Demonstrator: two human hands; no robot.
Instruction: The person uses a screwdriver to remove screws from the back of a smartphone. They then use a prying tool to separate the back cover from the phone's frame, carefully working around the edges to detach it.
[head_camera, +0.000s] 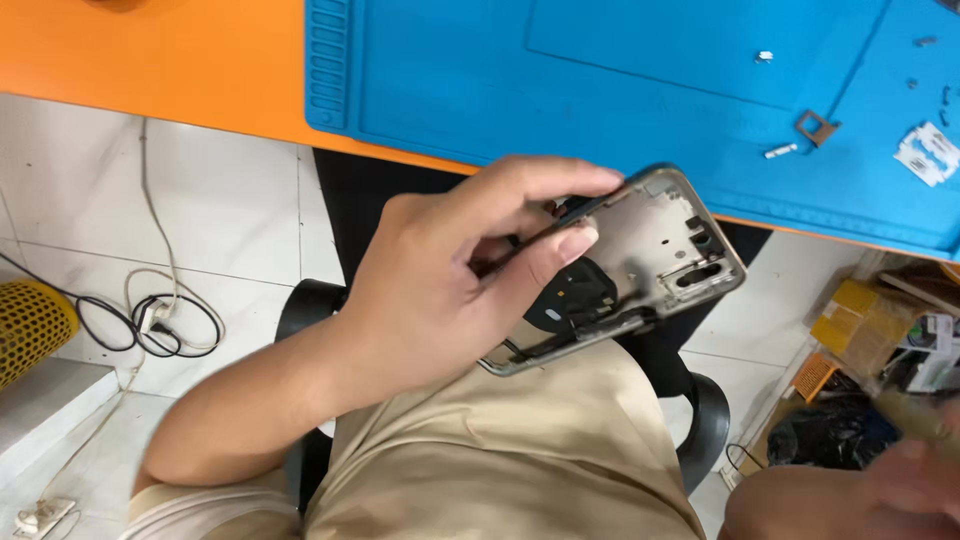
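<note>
1. The left hand grips a stripped phone frame over the lap, fingers curled along its upper edge and the thumb pressed on the open inner side, beside a black round part.
2. The frame is held tilted, below the edge of the blue work mat on the orange table; small screws and a tray part lie on the mat.
3. The right hand is a blur at the lower right corner; I cannot tell its state.
4. This looks like a disassembly or inspection step; the next move likely needs a steady frame and a free second hand.
</note>
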